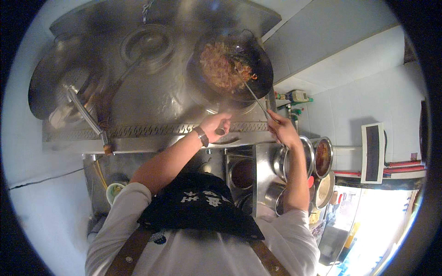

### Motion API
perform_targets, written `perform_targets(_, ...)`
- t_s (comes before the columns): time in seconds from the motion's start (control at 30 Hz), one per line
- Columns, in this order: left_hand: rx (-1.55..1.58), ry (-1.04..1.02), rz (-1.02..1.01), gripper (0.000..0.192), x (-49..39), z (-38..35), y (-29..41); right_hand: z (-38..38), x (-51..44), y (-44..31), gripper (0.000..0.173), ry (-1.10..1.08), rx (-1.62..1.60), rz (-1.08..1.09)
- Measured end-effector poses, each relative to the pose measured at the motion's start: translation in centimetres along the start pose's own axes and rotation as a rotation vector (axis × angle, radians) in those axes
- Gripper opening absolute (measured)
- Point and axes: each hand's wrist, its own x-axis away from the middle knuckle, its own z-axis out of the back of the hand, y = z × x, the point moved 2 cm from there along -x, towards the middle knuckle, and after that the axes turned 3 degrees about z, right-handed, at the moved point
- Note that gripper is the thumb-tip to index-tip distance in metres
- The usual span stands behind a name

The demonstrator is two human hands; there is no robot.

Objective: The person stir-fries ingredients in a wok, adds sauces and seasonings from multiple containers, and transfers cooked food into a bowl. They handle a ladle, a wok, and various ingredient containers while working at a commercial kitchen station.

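Observation:
A dark wok point(262, 62) sits on the range at the upper middle, tilted a little. In it lies a heap of browned, chopped food point(217, 65). My left hand point(215, 127) is closed around a short handle point(220, 131) below the wok; its round end shows at my palm, and where it joins the wok is unclear. My right hand point(283, 127) grips the long metal shaft of a cooking ladle or spatula point(255, 97). The tool's head rests among the food and is partly hidden, so its shape cannot be told.
Left of the wok stand a metal pot point(146, 45) with a long-handled utensil and a second large wok point(41, 86). A swing faucet point(83, 110) reaches over that wok. Metal bowls point(323, 157) crowd the right side, beneath my forearm. A wall point(345, 120) bounds the right.

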Motion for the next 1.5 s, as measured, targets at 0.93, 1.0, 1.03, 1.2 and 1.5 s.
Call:
perform_targets(0.93, -0.118, 0.236, -0.015, 0.032, 4.4, -3.0, -1.8, -29.8, -15.5, 40.4, 0.037, -0.133, -0.356, 0.109)
perform_targets(1.0, -0.154, 0.299, -0.021, 0.033, 5.0, -2.6, -3.0, -29.4, -13.5, 40.3, 0.031, -0.273, -0.768, -0.225)
perform_targets(1.03, -0.152, 0.276, -0.046, 0.033, 5.1, -2.5, -3.4, -28.5, -12.0, 39.6, 0.031, -0.236, -0.837, -0.324)
perform_targets(1.2, -0.245, 0.313, 0.014, 0.033, 8.9, -2.1, -7.3, -18.6, -1.4, 30.1, 0.065, -0.369, -1.015, -0.465)
perform_targets(1.5, -0.195, 0.144, 0.096, 0.018, 13.4, 1.6, -18.9, -11.4, 16.5, 12.9, 0.074, -0.305, -0.059, 0.136)
